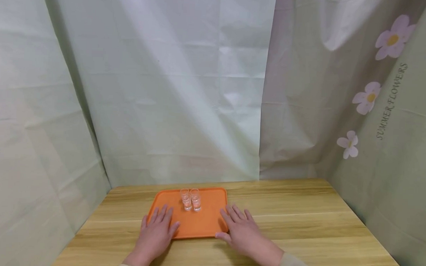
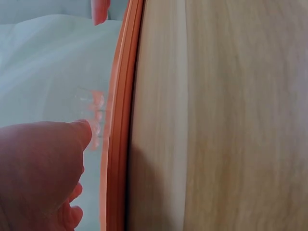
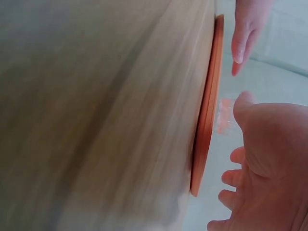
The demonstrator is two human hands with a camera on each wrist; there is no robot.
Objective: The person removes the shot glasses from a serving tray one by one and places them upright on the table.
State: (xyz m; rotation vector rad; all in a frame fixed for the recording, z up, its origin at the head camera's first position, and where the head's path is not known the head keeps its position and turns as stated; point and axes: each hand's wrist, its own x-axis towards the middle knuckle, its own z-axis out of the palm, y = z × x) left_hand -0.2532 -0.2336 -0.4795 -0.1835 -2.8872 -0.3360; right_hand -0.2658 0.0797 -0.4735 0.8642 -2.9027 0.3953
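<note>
An orange tray (image 1: 210, 221) lies flat on the wooden table. Several small clear shot glasses (image 1: 197, 203) stand in a tight cluster on it, a little left of its middle and toward the back. My left hand (image 1: 155, 233) is over the tray's front left corner, fingers extended and pointing forward. At the right edge hovers my right hand (image 1: 244, 232), its fingers spread and its thumb toward the front right corner. Neither hand holds anything. In the left wrist view the thumb (image 2: 79, 132) overlaps the glasses, partly hiding them behind the tray's rim (image 2: 118, 144).
The wooden table (image 1: 319, 226) extends to both sides of the tray and in front of it. Pale green cloth (image 1: 185, 108) hangs behind the table, with more at the left and right. Printed flowers (image 1: 370, 98) and lettering mark the right-hand cloth.
</note>
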